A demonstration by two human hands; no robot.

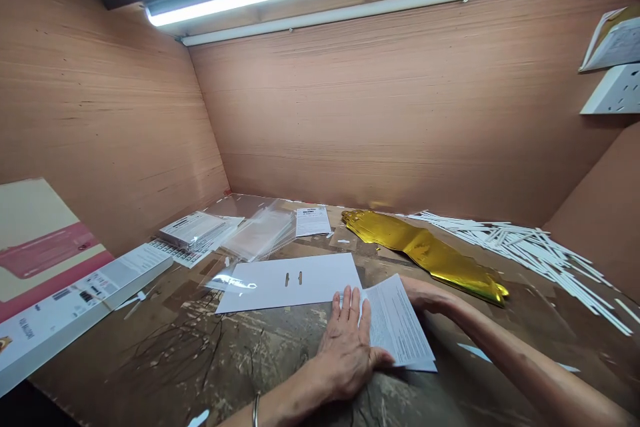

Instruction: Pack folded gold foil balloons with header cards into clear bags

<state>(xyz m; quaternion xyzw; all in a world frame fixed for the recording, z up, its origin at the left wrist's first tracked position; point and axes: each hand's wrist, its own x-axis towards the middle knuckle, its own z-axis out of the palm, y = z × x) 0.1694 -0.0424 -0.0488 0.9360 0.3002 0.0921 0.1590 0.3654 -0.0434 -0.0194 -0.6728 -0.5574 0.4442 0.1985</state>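
Note:
My left hand lies flat with fingers stretched out, pressing on the left part of a printed paper sheet on the worn table. My right hand rests at the sheet's far right edge; its fingers are mostly hidden behind the paper. Just beyond the sheet lies a white card with two slots. A crumpled gold foil piece stretches behind my right wrist.
Clear plastic sleeves and stacks of printed leaflets sit at the back left. A long white box lies along the left edge. Several white sticks are heaped at the right. Wooden walls close in the booth.

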